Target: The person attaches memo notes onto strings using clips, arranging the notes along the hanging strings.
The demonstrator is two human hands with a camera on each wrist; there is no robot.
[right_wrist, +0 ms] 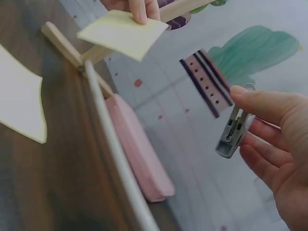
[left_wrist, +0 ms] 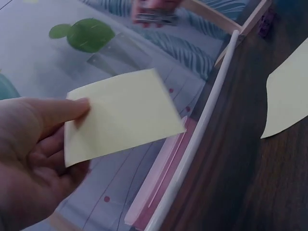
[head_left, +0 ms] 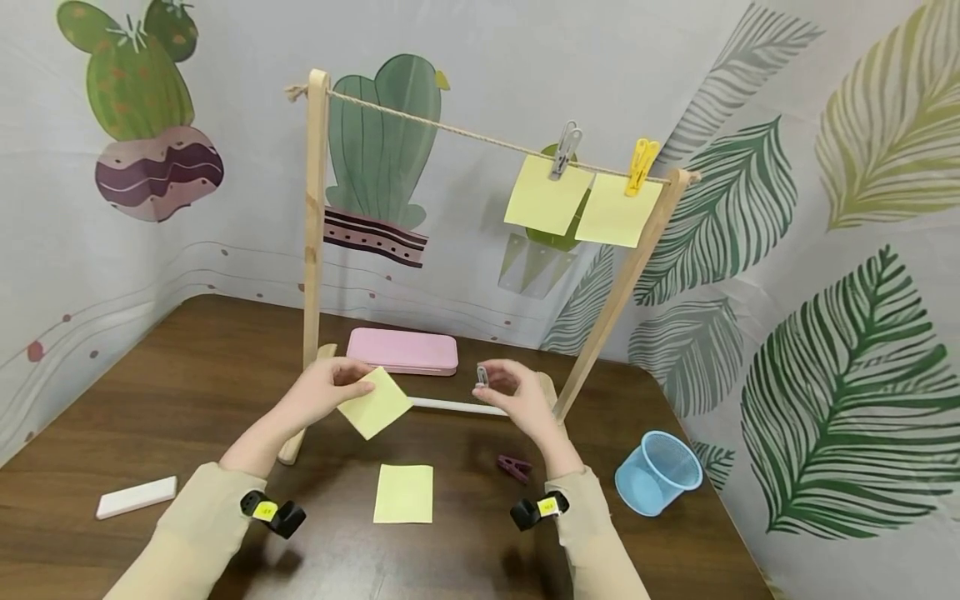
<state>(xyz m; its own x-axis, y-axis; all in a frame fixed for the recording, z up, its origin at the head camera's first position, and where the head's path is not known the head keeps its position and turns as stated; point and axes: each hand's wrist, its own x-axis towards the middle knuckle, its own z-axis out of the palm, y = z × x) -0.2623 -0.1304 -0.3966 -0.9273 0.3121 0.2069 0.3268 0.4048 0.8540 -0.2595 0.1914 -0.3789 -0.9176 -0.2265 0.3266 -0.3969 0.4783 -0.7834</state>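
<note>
Pale sleeves [head_left: 197, 521] come nearest, reaching over the desk [head_left: 322, 554] to two raised hands. On the left, the left hand [head_left: 330, 390] pinches the held note [head_left: 378, 407] by one edge between thumb and fingers, the sheet tilted corner-up, above and beyond the loose note [head_left: 404, 494]. To the right, the right hand's [head_left: 521, 392] grip pinches a metallic clip [right_wrist: 233, 132] near its handle end, mouth pointing away from the palm. Farther off, the rope [head_left: 450, 128] carries two hung notes [head_left: 546, 196] toward its right end, leaving a free stretch to the left. Hanging the held note there seems the step in hand; for it, I would turn the sheet until one edge runs level with the rope, keep the left grip off the middle of that edge, squeeze the clip's handles fully, and let its mouth close over rope and paper together, a little apart from the neighbouring note.
</note>
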